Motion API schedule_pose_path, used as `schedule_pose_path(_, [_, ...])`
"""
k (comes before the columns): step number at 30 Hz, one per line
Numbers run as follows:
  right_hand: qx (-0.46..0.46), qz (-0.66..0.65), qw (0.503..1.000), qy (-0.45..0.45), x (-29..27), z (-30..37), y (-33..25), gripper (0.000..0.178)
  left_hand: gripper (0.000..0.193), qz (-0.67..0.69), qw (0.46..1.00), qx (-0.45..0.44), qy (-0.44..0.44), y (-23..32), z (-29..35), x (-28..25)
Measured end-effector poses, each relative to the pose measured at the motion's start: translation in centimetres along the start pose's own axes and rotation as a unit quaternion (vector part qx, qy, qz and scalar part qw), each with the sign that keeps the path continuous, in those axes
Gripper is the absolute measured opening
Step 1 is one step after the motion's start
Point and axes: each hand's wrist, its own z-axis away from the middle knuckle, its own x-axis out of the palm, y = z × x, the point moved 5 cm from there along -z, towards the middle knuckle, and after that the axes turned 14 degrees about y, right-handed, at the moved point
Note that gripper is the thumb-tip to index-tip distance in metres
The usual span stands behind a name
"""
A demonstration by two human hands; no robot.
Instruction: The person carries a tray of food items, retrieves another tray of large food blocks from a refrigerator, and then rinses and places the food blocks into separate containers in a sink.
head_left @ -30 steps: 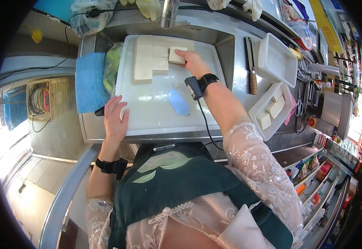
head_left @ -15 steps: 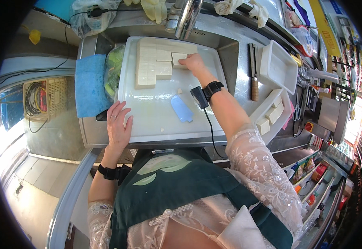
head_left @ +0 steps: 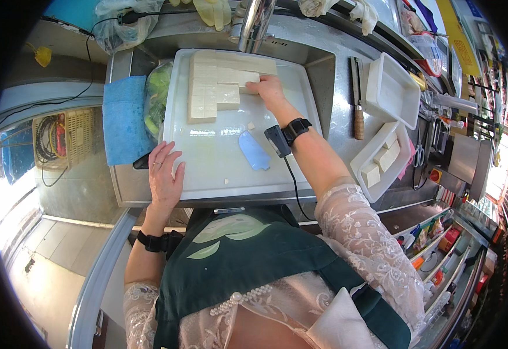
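Note:
White tofu blocks [head_left: 202, 93] are grouped in the upper left of a white tray [head_left: 207, 189]. My right hand [head_left: 268, 90] is closed at the right end of a tofu block [head_left: 242, 77], with thumb and fingertips against it; some finger contact is hidden. That block lies up against its neighbours. A light-blue scraper-like plate [head_left: 254, 150] lies flat in the tray below my right hand, beside a small tofu scrap [head_left: 251, 125]. Fingers spread, my left hand [head_left: 165, 177] rests at the tray's lower left edge and holds nothing.
Left of the tray are a bagged green vegetable [head_left: 159, 96] and a blue cloth [head_left: 127, 119]. A faucet [head_left: 256, 26] stands behind. At right lie a wooden-handled knife [head_left: 358, 119], a white bin [head_left: 390, 90] and another bin [head_left: 376, 189] with several tofu pieces.
My right hand has shifted slightly left with the tofu block, and the gap between it and the neighbouring blocks has closed. My left hand stays in place.

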Motion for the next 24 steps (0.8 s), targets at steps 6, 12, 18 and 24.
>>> schedule_pose_path(6, [0.145, -0.115, 0.982, 0.032, 0.7, -0.7, -1.3, 0.021, 0.023, -0.003, 1.000, -0.001, 0.006, -0.2, 0.2, -0.1])
schedule_pose_path(12, [0.185, -0.016, 0.982, -0.015, 1.0, -1.3, -2.5, 0.037, 0.023, -0.009, 1.000, 0.005, 0.010, -0.3, 0.2, 0.1])
schedule_pose_path(18, [-0.134, 0.181, 0.974, 0.035, -0.5, 1.8, -3.7, 0.051, 0.023, 0.000, 1.000, -0.009, 0.014, -0.2, 0.2, -0.1])
schedule_pose_path(24, [-0.464, 0.266, 0.843, 0.047, -0.7, 5.3, -5.8, 0.051, 0.023, 0.010, 1.000, -0.005, 0.017, -0.2, 0.3, -0.2])
